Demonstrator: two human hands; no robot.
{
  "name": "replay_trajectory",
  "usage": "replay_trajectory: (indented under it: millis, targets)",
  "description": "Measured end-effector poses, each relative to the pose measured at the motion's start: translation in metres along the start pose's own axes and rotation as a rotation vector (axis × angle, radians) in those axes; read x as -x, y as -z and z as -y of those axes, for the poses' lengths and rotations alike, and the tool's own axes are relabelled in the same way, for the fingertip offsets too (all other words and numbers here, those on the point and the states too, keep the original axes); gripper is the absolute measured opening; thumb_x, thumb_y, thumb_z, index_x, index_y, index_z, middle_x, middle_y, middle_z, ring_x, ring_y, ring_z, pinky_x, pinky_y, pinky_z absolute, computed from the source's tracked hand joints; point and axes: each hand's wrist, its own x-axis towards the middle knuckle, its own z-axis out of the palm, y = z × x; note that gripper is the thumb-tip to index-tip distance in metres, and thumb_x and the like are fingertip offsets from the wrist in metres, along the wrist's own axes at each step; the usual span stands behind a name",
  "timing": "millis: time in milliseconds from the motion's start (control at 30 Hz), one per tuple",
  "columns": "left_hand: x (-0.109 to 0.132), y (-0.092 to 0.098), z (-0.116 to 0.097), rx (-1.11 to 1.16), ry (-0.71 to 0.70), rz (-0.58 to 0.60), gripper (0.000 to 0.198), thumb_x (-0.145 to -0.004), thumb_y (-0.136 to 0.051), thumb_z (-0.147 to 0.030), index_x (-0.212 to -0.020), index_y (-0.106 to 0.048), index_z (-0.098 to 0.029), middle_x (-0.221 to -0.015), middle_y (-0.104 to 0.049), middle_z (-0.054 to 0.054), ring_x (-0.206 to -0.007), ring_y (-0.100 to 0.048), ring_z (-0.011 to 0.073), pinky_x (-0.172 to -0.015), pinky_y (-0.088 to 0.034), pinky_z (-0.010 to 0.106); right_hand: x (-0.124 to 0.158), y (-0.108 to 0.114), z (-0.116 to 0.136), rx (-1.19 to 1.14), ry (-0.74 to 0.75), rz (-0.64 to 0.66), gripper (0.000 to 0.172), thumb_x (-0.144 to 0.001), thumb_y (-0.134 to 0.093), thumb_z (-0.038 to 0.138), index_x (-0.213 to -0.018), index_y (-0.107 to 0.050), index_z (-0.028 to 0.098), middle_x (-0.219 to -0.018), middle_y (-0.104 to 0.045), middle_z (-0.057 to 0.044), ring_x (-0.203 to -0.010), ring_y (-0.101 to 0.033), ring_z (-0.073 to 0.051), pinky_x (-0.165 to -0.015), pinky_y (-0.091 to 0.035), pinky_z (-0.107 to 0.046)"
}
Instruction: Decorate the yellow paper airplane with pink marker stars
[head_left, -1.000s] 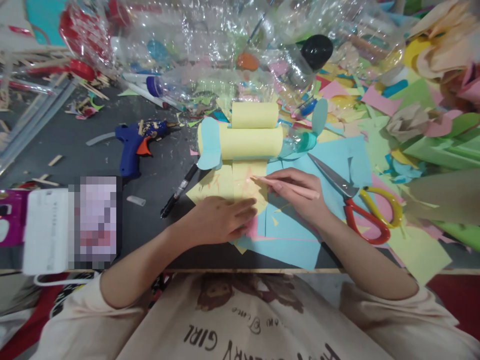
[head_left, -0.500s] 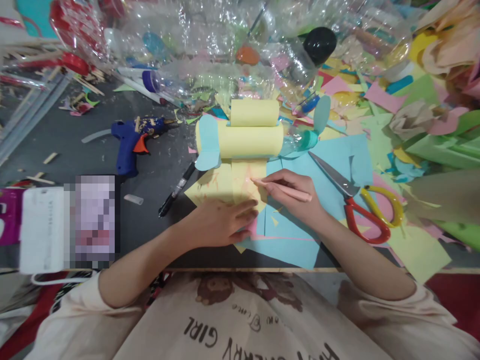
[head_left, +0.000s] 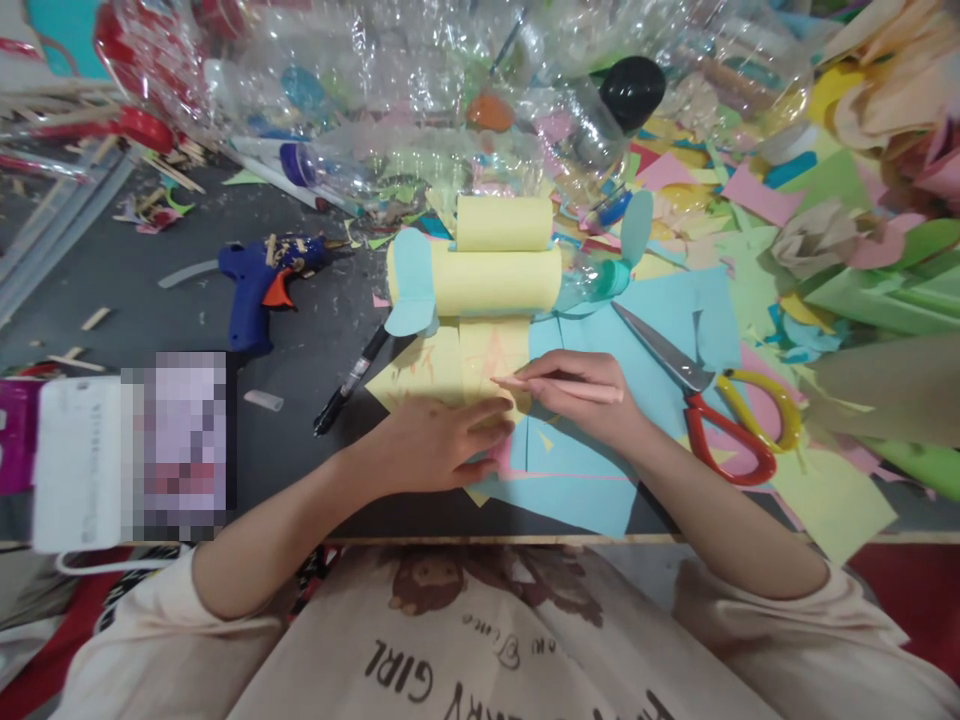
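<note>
My right hand [head_left: 581,390] grips a pale pink pen [head_left: 562,387] whose tip rests on a yellow paper strip [head_left: 480,345]. Faint orange-pink lines mark that strip and the yellow sheet beside it. My left hand [head_left: 450,440] lies flat over the lower part of the yellow paper, fingers apart. Just beyond both hands sits a plastic bottle [head_left: 589,277] wrapped in yellow paper, with a smaller yellow roll [head_left: 504,223] on top. Blue paper pieces [head_left: 411,285] are fixed at its left end, and a blue oval [head_left: 637,226] stands at its teal cap.
Scissors [head_left: 697,385] lie on blue paper to the right. A blue glue gun [head_left: 255,285] and a black marker [head_left: 351,383] are on the left, near a phone [head_left: 186,440]. Clear plastic bottles [head_left: 450,150] and coloured paper scraps [head_left: 765,190] crowd the back.
My right hand has drawn the pen tip slightly down the yellow strip, toward me. My left hand stays in place on the paper. The whole view has shifted a little.
</note>
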Motion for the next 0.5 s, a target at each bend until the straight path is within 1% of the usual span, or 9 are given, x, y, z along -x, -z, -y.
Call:
replay_trajectory:
  millis: [100,200,300,400,500]
  targets:
    - [0.0001,0.0004,-0.0001,-0.005,0.001,-0.001,0.038,-0.102,-0.043,-0.043,-0.13,-0.063,-0.025,-0.14,-0.062,0.004,-0.092,-0.072,0.017,-0.06,-0.045,0.026,-0.0006,-0.0008,-0.002,0.0,-0.018,-0.109,0.012,-0.081,-0.068,0.028,-0.078,-0.074,0.019,-0.07,-0.074,-0.002,-0.062,-0.063,-0.014,-0.055,-0.048,-0.025]
    - [-0.0001,0.0014,-0.0006,-0.006,0.012,0.023,0.038,-0.102,-0.043,-0.044,-0.13,-0.063,-0.026,-0.14,-0.062,0.004,-0.089,-0.072,0.0164,-0.059,-0.044,0.027,-0.001,-0.0021,-0.0033,0.01,-0.024,-0.133,0.012,-0.082,-0.068,0.03,-0.078,-0.073,0.02,-0.07,-0.073,-0.002,-0.063,-0.062,-0.014,-0.056,-0.047,-0.026]
    - [-0.0003,0.0019,-0.0008,-0.004,0.015,0.033,0.038,-0.102,-0.042,-0.043,-0.129,-0.063,-0.027,-0.14,-0.062,0.005,-0.09,-0.072,0.0168,-0.059,-0.045,0.027,-0.0009,-0.0036,-0.0035,0.021,-0.031,-0.151,0.015,-0.08,-0.069,0.033,-0.076,-0.072,0.019,-0.066,-0.071,-0.001,-0.06,-0.058,-0.013,-0.053,-0.044,-0.025]
    - [-0.0003,0.0013,-0.0006,0.001,0.012,0.013,0.039,-0.102,-0.042,-0.043,-0.131,-0.062,-0.027,-0.139,-0.063,0.004,-0.091,-0.072,0.0172,-0.059,-0.045,0.028,-0.0008,-0.0038,-0.0019,0.027,-0.029,-0.131,0.018,-0.08,-0.07,0.036,-0.074,-0.073,0.019,-0.064,-0.071,-0.001,-0.057,-0.057,-0.013,-0.051,-0.043,-0.025]
    - [-0.0004,0.0008,-0.0002,0.01,0.008,-0.002,0.039,-0.102,-0.043,-0.043,-0.131,-0.063,-0.026,-0.138,-0.063,0.005,-0.09,-0.071,0.0168,-0.059,-0.045,0.027,-0.0005,-0.0024,0.001,0.021,-0.025,-0.065,0.019,-0.08,-0.07,0.036,-0.072,-0.074,0.019,-0.065,-0.073,-0.002,-0.059,-0.061,-0.014,-0.053,-0.046,-0.026]
